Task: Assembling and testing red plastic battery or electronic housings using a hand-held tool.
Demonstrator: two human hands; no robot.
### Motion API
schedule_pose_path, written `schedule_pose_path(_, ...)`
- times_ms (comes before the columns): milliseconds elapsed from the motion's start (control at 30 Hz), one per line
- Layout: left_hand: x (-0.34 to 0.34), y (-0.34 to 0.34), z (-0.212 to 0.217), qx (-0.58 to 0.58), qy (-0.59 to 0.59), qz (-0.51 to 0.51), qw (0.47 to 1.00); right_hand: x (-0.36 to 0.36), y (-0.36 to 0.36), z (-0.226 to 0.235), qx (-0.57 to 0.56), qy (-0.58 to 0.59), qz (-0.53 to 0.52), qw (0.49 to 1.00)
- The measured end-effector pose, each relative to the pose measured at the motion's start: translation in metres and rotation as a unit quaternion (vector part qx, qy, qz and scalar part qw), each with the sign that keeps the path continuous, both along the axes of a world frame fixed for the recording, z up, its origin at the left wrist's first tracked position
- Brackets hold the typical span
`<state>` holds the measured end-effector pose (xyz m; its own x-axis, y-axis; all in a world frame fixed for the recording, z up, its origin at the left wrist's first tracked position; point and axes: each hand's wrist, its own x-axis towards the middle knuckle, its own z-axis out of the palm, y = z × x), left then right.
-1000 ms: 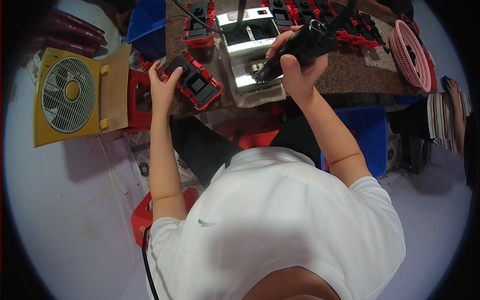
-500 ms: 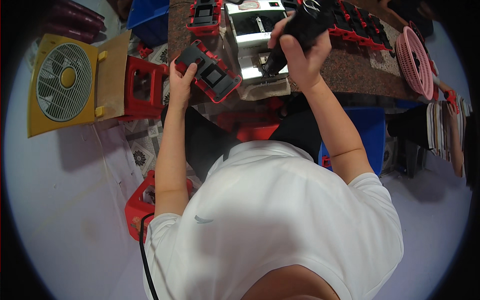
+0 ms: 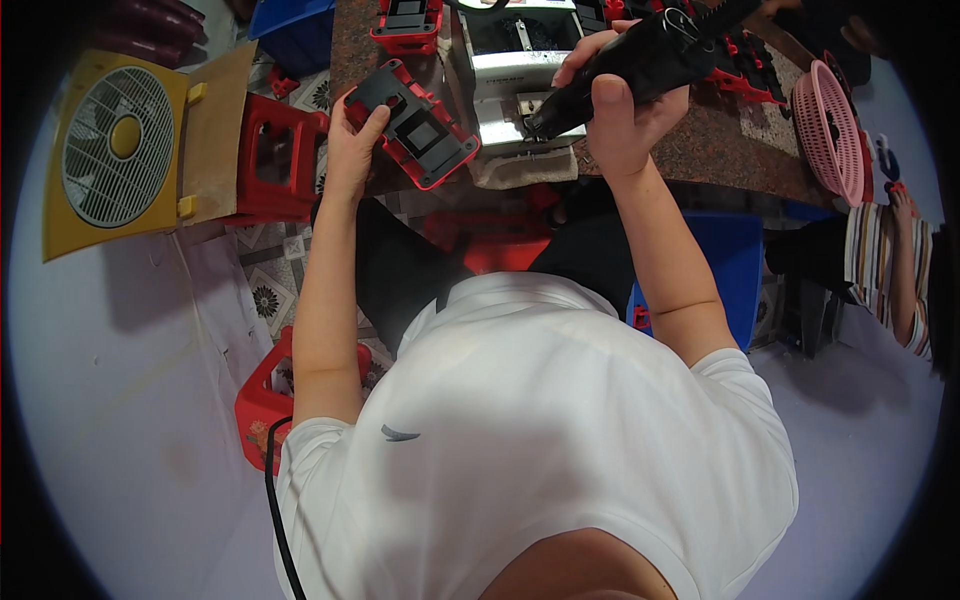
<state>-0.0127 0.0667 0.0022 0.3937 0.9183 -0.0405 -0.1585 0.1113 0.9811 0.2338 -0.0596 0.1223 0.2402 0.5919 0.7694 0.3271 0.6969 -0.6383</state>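
The left hand [image 3: 356,145] grips a red-and-black unit [image 3: 425,122] by its left end, the thumb laid on the dark upper face and the fingers curled around the side. The unit sits at a slant to the right of this hand, near the front edge of the tabletop [image 3: 640,160]; whether it is lifted or partly resting there, I cannot tell. The right hand [image 3: 625,120] is wrapped around a black handheld tool [image 3: 625,88], well apart from the unit and to its right. The tool tilts down to the left, its narrow end at the front of a white and silver machine [image 3: 525,75]; contact between them is too small to tell.

The machine stands between the two hands, on a pale cloth [image 3: 527,172], just beside the unit. Another red-and-black piece [image 3: 408,28] lies beyond the left hand, and a row of similar pieces [image 3: 748,68] lies behind and to the right of the tool. A pink basket [image 3: 830,135] leans at the right end of the tabletop.
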Motion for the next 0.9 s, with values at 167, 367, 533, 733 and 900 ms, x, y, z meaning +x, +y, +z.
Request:
schedule_pose_path(167,0.0,0.0,0.0,0.004,0.006,-0.003,1.0,-0.004,0.007,-0.002,0.04,0.042,0.006,0.998)
schedule_pose_path(367,0.003,0.008,-0.006,0.024,0.004,-0.004,1.0,-0.002,0.048,0.004,0.324,0.065,0.162,0.93)
schedule_pose_path(533,0.001,0.003,0.0,0.047,0.001,-0.011,0.999,-0.01,0.028,0.01,0.079,0.076,0.004,0.994)
schedule_pose_path(733,0.0,-0.001,0.01,0.042,0.019,-0.012,0.999,-0.018,0.037,0.03,0.0,0.074,0.056,0.996)
schedule_pose_path(900,0.003,0.0,-0.002,0.062,0.019,0.022,0.998,-0.027,0.044,0.034,-0.034,0.138,0.065,0.988)
